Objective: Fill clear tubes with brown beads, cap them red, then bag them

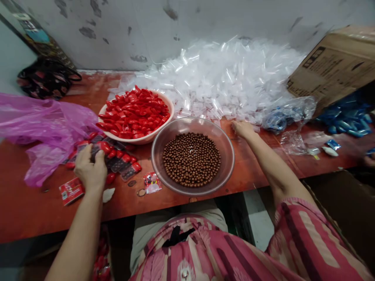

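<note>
My left hand (92, 169) is curled over a row of small clear containers with red caps (119, 159), filled with dark balls. One such container shows between its thumb and fingers. At the front edge of a heap of clear plastic sleeves (216, 78), my right hand (243, 128) has its fingers drawn together; what they hold, if anything, is too small to make out. Between my hands stands a clear bowl (156, 156) of small brown balls (191, 160). Behind it to the left, a pale bowl (170, 104) is piled with red caps (136, 113).
Pink plastic bag (55, 125) and dark patterned pouch (47, 78) lie at left. Red printed packets (72, 191) rest near the front edge. At right are a cardboard box (336, 66), blue pieces (348, 117) and clear film (293, 140). Part of another person's hand (369, 160) shows far right.
</note>
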{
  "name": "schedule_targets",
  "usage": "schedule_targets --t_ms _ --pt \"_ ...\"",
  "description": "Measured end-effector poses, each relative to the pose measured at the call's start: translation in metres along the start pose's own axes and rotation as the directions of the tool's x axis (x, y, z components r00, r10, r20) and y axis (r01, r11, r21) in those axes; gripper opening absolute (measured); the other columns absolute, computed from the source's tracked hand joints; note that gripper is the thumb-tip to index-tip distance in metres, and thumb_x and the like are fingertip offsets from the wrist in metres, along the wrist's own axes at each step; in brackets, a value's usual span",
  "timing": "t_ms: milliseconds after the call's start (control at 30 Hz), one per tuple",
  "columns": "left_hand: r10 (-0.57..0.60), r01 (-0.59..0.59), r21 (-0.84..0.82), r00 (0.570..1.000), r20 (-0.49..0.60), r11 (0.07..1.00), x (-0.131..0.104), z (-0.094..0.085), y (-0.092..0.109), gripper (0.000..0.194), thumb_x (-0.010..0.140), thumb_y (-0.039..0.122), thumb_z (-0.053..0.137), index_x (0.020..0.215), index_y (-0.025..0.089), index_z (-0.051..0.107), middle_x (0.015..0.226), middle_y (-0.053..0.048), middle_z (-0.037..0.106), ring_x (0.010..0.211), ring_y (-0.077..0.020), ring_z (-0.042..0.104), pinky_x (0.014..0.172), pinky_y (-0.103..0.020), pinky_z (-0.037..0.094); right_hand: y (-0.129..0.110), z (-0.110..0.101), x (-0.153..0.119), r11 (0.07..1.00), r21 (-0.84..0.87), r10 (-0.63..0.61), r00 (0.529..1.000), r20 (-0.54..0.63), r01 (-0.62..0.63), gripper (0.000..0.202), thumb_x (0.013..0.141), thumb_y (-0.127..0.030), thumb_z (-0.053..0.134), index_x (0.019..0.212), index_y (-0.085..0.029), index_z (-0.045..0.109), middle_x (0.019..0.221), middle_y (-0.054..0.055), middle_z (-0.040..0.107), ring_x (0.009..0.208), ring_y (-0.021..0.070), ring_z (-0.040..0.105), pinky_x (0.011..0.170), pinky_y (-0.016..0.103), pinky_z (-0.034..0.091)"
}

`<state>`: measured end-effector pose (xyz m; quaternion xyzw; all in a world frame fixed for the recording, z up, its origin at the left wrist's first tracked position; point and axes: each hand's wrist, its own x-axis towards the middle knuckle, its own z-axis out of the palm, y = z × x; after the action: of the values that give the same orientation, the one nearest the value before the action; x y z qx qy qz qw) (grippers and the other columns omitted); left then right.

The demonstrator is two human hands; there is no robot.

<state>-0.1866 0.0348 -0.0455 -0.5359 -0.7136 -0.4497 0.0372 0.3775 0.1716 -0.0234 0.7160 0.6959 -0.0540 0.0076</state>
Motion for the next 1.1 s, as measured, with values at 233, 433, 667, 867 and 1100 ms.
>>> schedule_targets --t_ms 233,433,667,867,1100 --pt "0.196 -0.186 -0.134 0.979 0.062 0.973 -0.009 0.009 0.072 0.041 0.089 0.031 0.057 0.130 0.024 0.056 0.136 0.003 0.059 0.130 -0.0286 0.049 0.115 -0.048 0.035 -0.011 -0.018 -0.008 0.999 0.016 0.035 0.988 -0.150 -0.033 0.054 0.084 -0.027 0.053 0.136 -0.013 0.048 0.114 0.020 0.065 0.103 0.0329 0.061 0.087 0.046 0.046" --pt "0.354 -0.292 -0.326 0.924 0.146 0.899 -0.039 0.023 0.142 0.034 0.090 0.031 0.056 0.121 0.020 0.062 0.122 -0.005 0.068 0.116 -0.0217 0.061 0.105 -0.041 0.046 -0.087 -0.038 -0.057 0.650 0.661 -0.257 0.927 -0.272 0.374 0.050 0.081 -0.040 0.058 0.125 -0.016 0.054 0.105 0.008 0.067 0.081 0.0194 0.064 0.073 0.033 0.052" --pt "0.379 -0.246 -0.412 0.882 0.279 0.877 -0.057 0.045 0.161 0.027 0.091 0.028 0.055 0.113 0.017 0.066 0.110 -0.007 0.072 0.106 -0.0180 0.065 0.101 -0.036 0.049 -0.168 -0.007 -0.082 0.608 0.156 -0.790 0.574 0.214 0.778 0.028 0.079 -0.024 0.065 0.107 -0.016 0.066 0.102 0.009 0.071 0.087 0.0216 0.065 0.076 0.030 0.046" --pt "0.349 -0.222 -0.436 0.907 0.235 0.872 -0.058 0.044 0.157 0.026 0.091 0.026 0.054 0.110 0.015 0.067 0.109 -0.009 0.073 0.105 -0.0175 0.065 0.099 -0.033 0.049 -0.174 -0.015 -0.076 0.406 -0.363 -0.812 0.513 0.278 0.839 0.023 0.092 -0.014 0.045 0.102 -0.009 0.065 0.093 0.016 0.069 0.088 0.0261 0.064 0.074 0.034 0.042" --pt "0.321 -0.200 -0.433 0.920 0.226 0.879 -0.060 0.047 0.157 0.027 0.093 0.025 0.048 0.110 0.016 0.067 0.110 -0.008 0.073 0.105 -0.0171 0.065 0.101 -0.035 0.048 -0.212 0.004 -0.074 0.297 -0.242 -0.895 0.358 0.267 0.924 0.025 0.090 -0.006 0.042 0.103 -0.005 0.063 0.094 0.018 0.067 0.088 0.0240 0.061 0.078 0.035 0.045"
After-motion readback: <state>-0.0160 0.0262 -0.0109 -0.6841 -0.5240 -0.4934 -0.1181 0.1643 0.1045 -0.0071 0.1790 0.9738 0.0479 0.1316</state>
